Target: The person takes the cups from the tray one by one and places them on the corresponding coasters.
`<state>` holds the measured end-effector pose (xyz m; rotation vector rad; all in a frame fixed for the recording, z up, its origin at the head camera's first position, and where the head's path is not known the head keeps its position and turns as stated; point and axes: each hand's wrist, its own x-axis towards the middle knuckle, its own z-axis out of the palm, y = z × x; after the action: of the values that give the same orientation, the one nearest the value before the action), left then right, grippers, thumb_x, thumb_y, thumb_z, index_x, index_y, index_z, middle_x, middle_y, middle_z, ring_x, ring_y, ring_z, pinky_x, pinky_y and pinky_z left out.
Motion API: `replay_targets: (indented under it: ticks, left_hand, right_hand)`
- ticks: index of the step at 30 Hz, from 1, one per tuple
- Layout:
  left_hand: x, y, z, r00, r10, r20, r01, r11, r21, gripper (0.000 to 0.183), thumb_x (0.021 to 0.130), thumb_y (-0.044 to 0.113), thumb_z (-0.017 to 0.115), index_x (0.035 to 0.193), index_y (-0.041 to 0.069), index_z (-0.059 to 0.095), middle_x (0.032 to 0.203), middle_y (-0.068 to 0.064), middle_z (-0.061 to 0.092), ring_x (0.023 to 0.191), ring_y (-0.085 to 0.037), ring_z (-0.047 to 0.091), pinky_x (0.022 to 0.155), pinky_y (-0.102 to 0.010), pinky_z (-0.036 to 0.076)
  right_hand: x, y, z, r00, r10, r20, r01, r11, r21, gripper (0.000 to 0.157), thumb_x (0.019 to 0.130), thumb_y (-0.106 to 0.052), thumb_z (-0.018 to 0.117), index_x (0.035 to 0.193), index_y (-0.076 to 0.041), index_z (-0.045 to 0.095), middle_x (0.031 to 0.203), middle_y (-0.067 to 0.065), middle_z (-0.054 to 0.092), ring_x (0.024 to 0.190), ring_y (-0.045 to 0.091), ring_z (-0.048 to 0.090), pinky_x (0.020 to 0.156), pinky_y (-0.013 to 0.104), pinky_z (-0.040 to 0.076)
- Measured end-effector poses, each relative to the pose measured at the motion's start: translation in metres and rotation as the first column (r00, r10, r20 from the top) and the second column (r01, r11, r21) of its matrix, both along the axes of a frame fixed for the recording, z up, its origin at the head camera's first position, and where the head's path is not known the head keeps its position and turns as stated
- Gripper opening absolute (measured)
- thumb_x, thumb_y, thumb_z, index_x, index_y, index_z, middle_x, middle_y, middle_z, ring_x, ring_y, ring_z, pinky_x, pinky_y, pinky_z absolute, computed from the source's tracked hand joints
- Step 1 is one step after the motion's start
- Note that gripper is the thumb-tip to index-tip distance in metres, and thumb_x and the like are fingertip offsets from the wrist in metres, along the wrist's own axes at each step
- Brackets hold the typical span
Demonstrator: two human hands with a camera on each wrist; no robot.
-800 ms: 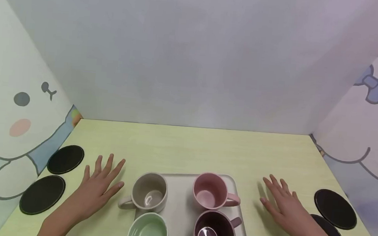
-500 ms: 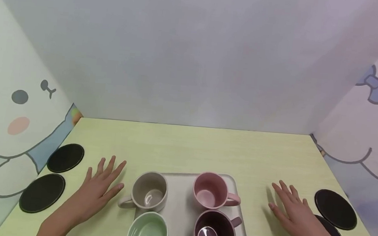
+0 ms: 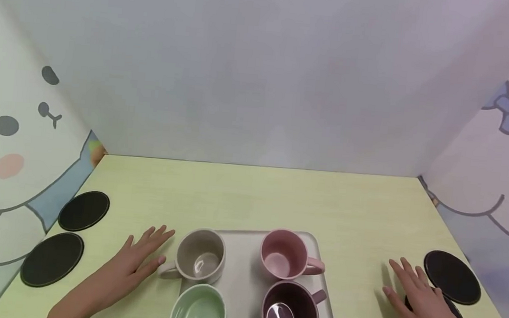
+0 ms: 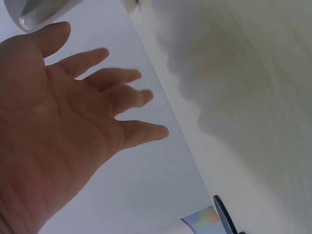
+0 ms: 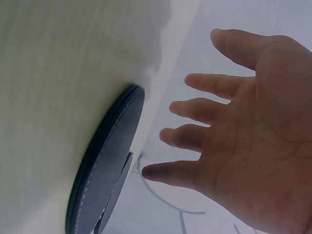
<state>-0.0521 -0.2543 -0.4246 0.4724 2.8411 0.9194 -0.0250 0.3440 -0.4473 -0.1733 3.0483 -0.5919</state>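
Observation:
My left hand [image 3: 132, 263] hovers above the table, fingers spread, just left of the grey-beige mug [image 3: 201, 255] and near its handle. In the left wrist view that palm [image 4: 63, 117] is bare. Over on the right, my right hand [image 3: 421, 305] hangs with spread fingers, partly over the nearer of two black round coasters [image 3: 452, 277]. Its palm [image 5: 258, 131] also holds nothing in the right wrist view. Between the hands a white tray [image 3: 242, 299] bears the beige mug, a green mug [image 3: 199, 313], a pink mug [image 3: 283, 255] and a dark purple mug [image 3: 290, 313].
Two more black round coasters [image 3: 84, 211] lie at the table's left side. The pale yellow table [image 3: 251, 194] ends at a grey-white back wall [image 3: 261, 79]. Cartoon-printed side walls [image 3: 13, 107] stand left and right.
My right hand has moved right and a little nearer, from beside the tray toward the coasters. The left hand has turned and lowered slightly, its fingers pointing more toward the beige mug.

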Motion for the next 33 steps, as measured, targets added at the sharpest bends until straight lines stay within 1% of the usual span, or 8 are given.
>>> replay_targets:
  ticks: [4, 7, 9, 13, 17, 20, 25, 33]
  left_hand:
    - [0.005, 0.000, -0.001, 0.999, -0.025, -0.032, 0.024, 0.999, -0.021, 0.048, 0.102, 0.040, 0.050, 0.149, 0.035, 0.041, 0.155, 0.001, 0.044, 0.144, -0.041, 0.035, 0.126, -0.032, 0.000]
    - [0.006, -0.001, -0.001, 0.998, -0.051, -0.040, 0.050, 0.998, -0.025, 0.046, 0.101, 0.040, 0.051, 0.147, 0.035, 0.044, 0.151, 0.005, 0.049, 0.142, -0.038, 0.040, 0.114, -0.002, -0.002]
    - [0.006, -0.002, -0.001, 0.996, -0.075, -0.043, 0.074, 0.997, -0.021, 0.046, 0.101, 0.039, 0.052, 0.146, 0.031, 0.046, 0.151, 0.004, 0.048, 0.143, -0.034, 0.040, 0.107, 0.005, 0.000]
    - [0.005, -0.004, -0.006, 0.991, -0.115, -0.068, 0.115, 0.993, -0.011, 0.045, 0.101, 0.028, 0.055, 0.145, 0.029, 0.048, 0.153, 0.001, 0.047, 0.147, -0.021, 0.035, 0.111, 0.001, 0.000]
    - [0.004, -0.001, -0.012, 0.988, -0.146, -0.054, 0.147, 0.989, 0.020, 0.046, 0.100, 0.021, 0.056, 0.142, 0.037, 0.049, 0.155, -0.001, 0.043, 0.151, -0.024, 0.028, 0.111, -0.001, -0.007]
    - [0.004, 0.002, -0.016, 0.986, -0.159, -0.046, 0.161, 0.987, 0.020, 0.047, 0.100, 0.026, 0.056, 0.145, 0.038, 0.046, 0.157, -0.002, 0.040, 0.154, -0.016, 0.017, 0.111, -0.002, -0.011]
    - [0.005, 0.006, -0.019, 0.984, -0.163, -0.077, 0.165, 0.986, 0.012, 0.051, 0.098, 0.026, 0.059, 0.146, 0.035, 0.045, 0.156, -0.004, 0.041, 0.146, 0.014, 0.001, 0.110, -0.001, -0.011]
    - [0.005, 0.004, -0.011, 0.995, -0.088, -0.049, 0.091, 0.995, 0.048, 0.062, 0.088, 0.019, 0.071, 0.140, 0.043, 0.048, 0.148, 0.014, 0.050, 0.143, 0.014, 0.023, 0.106, -0.005, 0.026]
  right_hand:
    - [0.003, 0.011, -0.004, 0.996, -0.024, 0.080, 0.024, 1.000, 0.006, 0.066, 0.102, -0.037, 0.052, 0.152, -0.002, 0.029, 0.155, 0.037, 0.021, 0.142, 0.062, 0.009, 0.094, 0.086, 0.007]
    - [0.001, 0.017, -0.005, 0.988, -0.038, 0.149, 0.030, 0.998, 0.052, 0.068, 0.100, -0.041, 0.053, 0.150, 0.000, 0.030, 0.151, 0.040, 0.025, 0.135, 0.065, 0.021, 0.088, 0.085, 0.017]
    - [0.000, 0.019, -0.006, 0.985, -0.040, 0.167, 0.024, 0.995, 0.099, 0.068, 0.099, -0.042, 0.056, 0.147, 0.001, 0.034, 0.146, 0.041, 0.032, 0.128, 0.064, 0.034, 0.083, 0.083, 0.025]
    - [0.000, 0.023, -0.008, 0.997, -0.006, 0.073, -0.006, 0.987, 0.159, 0.062, 0.090, -0.032, 0.071, 0.137, 0.001, 0.047, 0.133, 0.035, 0.052, 0.114, 0.055, 0.055, 0.080, 0.071, 0.042]
    - [0.000, 0.027, -0.008, 0.999, 0.034, 0.008, -0.035, 0.984, 0.173, 0.062, 0.080, -0.020, 0.081, 0.131, 0.001, 0.053, 0.126, 0.028, 0.060, 0.109, 0.049, 0.060, 0.081, 0.054, 0.051]
    - [0.001, 0.034, -0.009, 0.999, 0.019, 0.030, -0.024, 0.985, 0.170, 0.062, 0.078, -0.017, 0.081, 0.130, 0.003, 0.054, 0.126, 0.030, 0.059, 0.111, 0.052, 0.057, 0.083, 0.057, 0.050]
    - [0.004, 0.043, -0.011, 0.996, -0.011, 0.084, -0.006, 0.981, 0.193, 0.058, 0.079, -0.016, 0.080, 0.125, 0.009, 0.056, 0.122, 0.037, 0.056, 0.109, 0.057, 0.053, 0.083, 0.061, 0.048]
    - [0.003, 0.047, -0.018, 1.000, 0.017, 0.025, -0.021, 0.984, 0.176, 0.058, 0.076, -0.023, 0.083, 0.122, 0.004, 0.061, 0.123, 0.036, 0.056, 0.107, 0.057, 0.054, 0.082, 0.063, 0.049]
